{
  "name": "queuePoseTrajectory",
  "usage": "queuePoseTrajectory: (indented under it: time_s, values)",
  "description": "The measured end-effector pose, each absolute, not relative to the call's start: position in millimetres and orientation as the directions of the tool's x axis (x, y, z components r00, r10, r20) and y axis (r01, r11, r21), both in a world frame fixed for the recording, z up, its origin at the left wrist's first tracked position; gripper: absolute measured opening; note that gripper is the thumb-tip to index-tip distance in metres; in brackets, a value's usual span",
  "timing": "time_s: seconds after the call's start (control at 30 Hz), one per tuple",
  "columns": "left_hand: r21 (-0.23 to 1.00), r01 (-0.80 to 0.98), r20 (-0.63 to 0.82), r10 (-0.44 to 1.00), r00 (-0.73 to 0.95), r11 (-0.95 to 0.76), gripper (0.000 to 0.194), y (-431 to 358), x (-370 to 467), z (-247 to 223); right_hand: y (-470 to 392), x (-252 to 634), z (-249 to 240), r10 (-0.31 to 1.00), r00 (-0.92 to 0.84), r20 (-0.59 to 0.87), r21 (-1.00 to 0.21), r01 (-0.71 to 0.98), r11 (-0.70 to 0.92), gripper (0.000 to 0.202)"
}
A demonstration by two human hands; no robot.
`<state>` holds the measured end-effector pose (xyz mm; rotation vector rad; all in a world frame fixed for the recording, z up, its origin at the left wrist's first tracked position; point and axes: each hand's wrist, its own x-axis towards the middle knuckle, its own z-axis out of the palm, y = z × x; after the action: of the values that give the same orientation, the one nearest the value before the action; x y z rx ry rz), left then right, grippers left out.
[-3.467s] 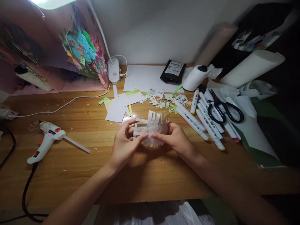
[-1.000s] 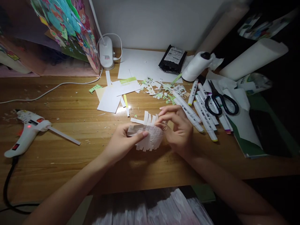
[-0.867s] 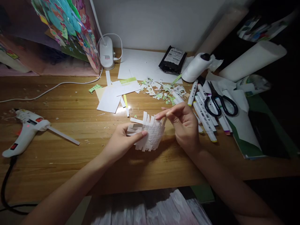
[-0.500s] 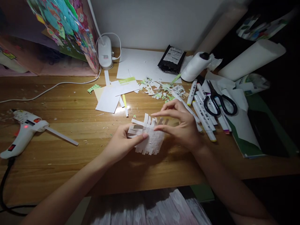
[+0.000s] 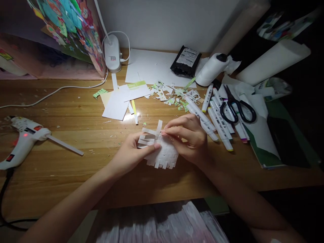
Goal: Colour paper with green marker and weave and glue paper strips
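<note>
Head view: the left hand's [image 5: 133, 148] fingers grip the woven paper piece [image 5: 165, 153] at its left side; the right hand's [image 5: 189, 136] fingers pinch its far edge.

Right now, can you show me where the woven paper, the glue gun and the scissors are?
Woven paper [image 5: 165, 153]: head view, on its white woven middle.
Glue gun [image 5: 19, 147]: head view, on its white handle.
Scissors [image 5: 232, 99]: head view, where the blades meet the handles.

Woven white paper piece [image 5: 164, 153], gripped at its left side by the left hand [image 5: 133, 150] and pinched at its upper edge by the right hand [image 5: 188, 136]; paper scraps [image 5: 174, 96] are scattered beyond.
</note>
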<state>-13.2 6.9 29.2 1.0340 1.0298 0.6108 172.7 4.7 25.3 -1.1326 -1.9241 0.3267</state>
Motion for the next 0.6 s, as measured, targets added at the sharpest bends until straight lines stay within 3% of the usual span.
queuePoseTrajectory:
  time_s: [0.1,0.2,0.3,0.47,0.6]
  values:
    - [0.904,0.04,-0.399,0.805,0.439,0.426,0.023,6.9,-13.0,29.1,4.8,170.3,26.2,0.855,-0.158,0.494,-0.716,0.484,0.503,0.009]
    - [0.892,0.031,-0.414,0.788,0.457,0.45,0.021,7.4,-13.4,28.9,8.2,169.9,25.2,0.917,-0.053,0.396,-0.877,0.272,0.395,0.008]
    - [0.878,0.009,-0.43,0.782,0.451,0.478,0.021,7.8,-13.7,28.7,14.8,174.2,22.9,0.963,0.053,0.265,-0.964,0.051,0.263,0.008]
    - [0.866,0.002,-0.45,0.777,0.441,0.501,0.021,7.9,-13.4,28.5,25.8,186.5,25.3,0.999,0.053,-0.002,-0.957,-0.288,0.013,0.017]
    - [0.871,0.005,-0.444,0.784,0.435,0.491,0.021,7.9,-14.0,26.1,24.9,191.3,33.3,0.998,-0.041,0.044,-0.963,-0.266,0.031,0.021]
